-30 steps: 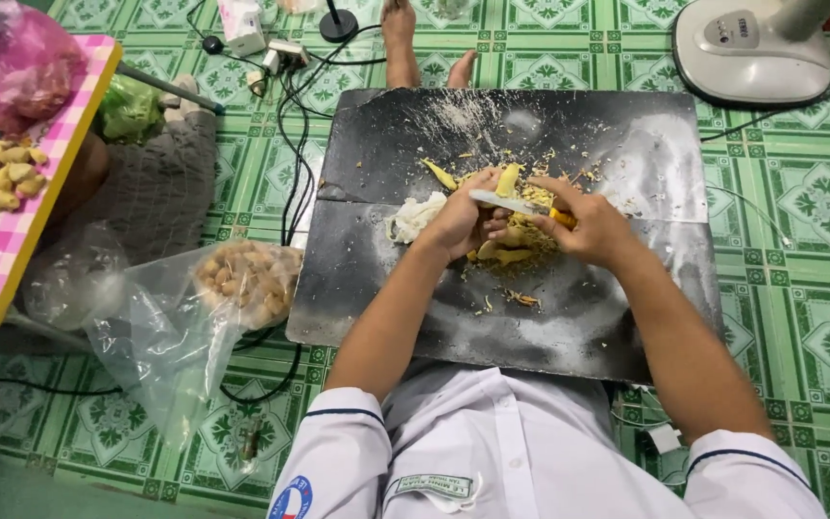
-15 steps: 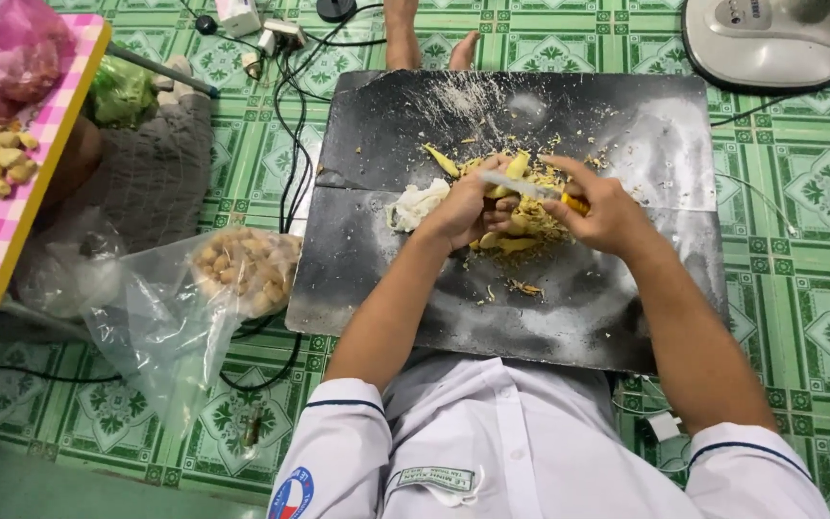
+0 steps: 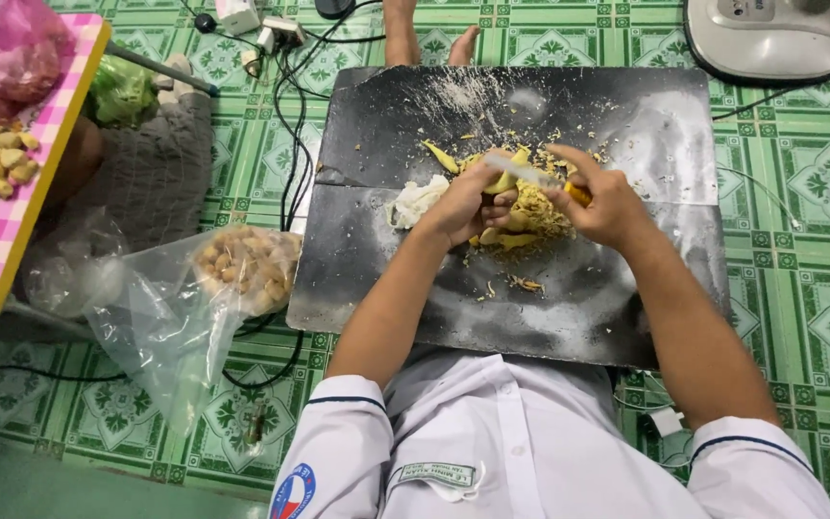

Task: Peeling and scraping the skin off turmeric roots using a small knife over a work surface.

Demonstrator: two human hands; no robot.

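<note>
My left hand [image 3: 465, 204] grips a yellowish piece of ginger root [image 3: 503, 181] over a black mat [image 3: 626, 279] on the floor. My right hand [image 3: 605, 200] holds a small knife [image 3: 528, 173] with an orange-yellow handle, its blade lying against the ginger. Under both hands sits a heap of yellow peelings [image 3: 530, 213]. A crumpled white cloth [image 3: 417, 200] lies just left of my left hand. White sleeves cover my upper arms.
A clear plastic bag of unpeeled ginger [image 3: 242, 269] lies left of the mat. A pink checked low table [image 3: 12, 221] with peeled pieces stands far left. Cables and a power strip [image 3: 276, 34] run at the top; a white fan base [image 3: 766, 38] stands top right. Bare feet [image 3: 401, 38] rest beyond the mat.
The view has shifted slightly. My hands stay over the peelings, the knife working along the ginger with small movements.
</note>
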